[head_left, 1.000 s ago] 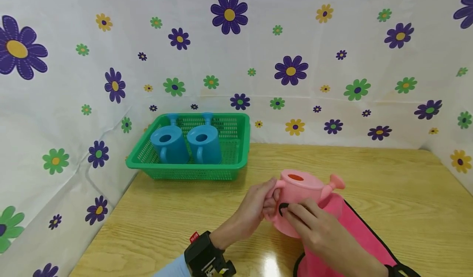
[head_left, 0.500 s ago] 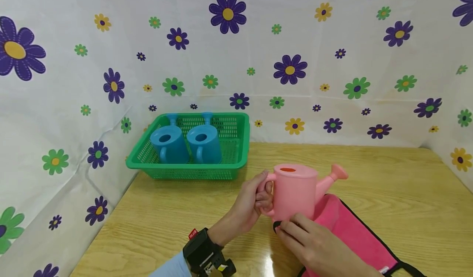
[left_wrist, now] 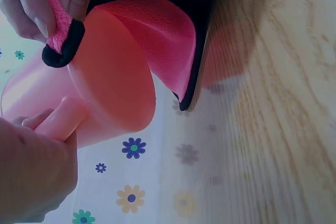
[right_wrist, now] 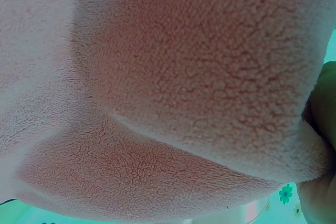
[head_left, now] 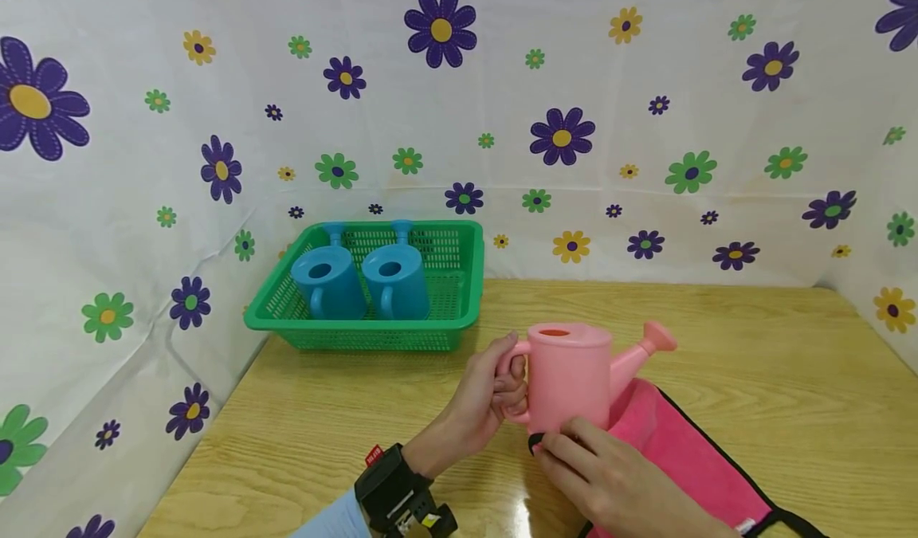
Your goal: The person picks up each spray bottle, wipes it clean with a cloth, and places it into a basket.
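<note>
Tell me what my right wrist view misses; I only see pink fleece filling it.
Observer: The left hand grips the handle of a pink watering can.
Operator: Say where the right hand is.
Observer: The right hand pinches the cloth by its black-edged corner against the can's base.
Operator: Report what else is on the table.
Observer: A green basket at the back left holds two blue watering cans.

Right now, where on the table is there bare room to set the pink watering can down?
Bare wood lies right of the green basket along the back wall, and on the table right of the pink cloth. Another strip runs in front of the basket. It is crowded where the left hand and right hand hold the pink watering can.
</note>
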`<state>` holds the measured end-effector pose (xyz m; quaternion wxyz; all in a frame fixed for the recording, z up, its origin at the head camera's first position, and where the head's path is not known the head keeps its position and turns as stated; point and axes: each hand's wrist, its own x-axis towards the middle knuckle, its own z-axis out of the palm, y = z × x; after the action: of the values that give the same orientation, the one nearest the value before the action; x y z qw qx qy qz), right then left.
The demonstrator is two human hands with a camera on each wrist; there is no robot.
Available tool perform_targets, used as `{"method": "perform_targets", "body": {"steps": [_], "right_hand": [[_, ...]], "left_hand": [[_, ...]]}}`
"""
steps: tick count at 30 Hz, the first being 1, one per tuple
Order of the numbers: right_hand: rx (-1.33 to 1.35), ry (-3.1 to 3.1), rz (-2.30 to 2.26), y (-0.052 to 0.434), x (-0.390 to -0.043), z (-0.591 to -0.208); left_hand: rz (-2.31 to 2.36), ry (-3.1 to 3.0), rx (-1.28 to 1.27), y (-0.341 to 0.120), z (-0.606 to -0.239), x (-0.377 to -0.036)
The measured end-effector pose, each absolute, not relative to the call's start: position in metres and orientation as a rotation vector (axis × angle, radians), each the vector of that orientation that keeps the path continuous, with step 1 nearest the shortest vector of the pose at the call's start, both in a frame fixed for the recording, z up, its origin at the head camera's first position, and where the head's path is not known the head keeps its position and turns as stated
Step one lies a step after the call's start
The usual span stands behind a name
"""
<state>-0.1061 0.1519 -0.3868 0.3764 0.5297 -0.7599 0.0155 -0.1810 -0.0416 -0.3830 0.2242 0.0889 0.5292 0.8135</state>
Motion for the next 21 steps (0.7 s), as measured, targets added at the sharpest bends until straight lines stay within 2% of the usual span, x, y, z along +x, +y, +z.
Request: {"method": "perform_targets", "body": {"steps": [11,21], "right_hand": [[1.354,-1.929,0.032,0.153,-0.105,-0.384],[1.220,-1.957,0.129,0.161,-0.111,-0.368]], "left_hand": [[2.211,1.575,0.256,-0.042,-0.384,-0.181],[2.132,1.591,0.249,-0.041,-0.392,-0.175]]}}
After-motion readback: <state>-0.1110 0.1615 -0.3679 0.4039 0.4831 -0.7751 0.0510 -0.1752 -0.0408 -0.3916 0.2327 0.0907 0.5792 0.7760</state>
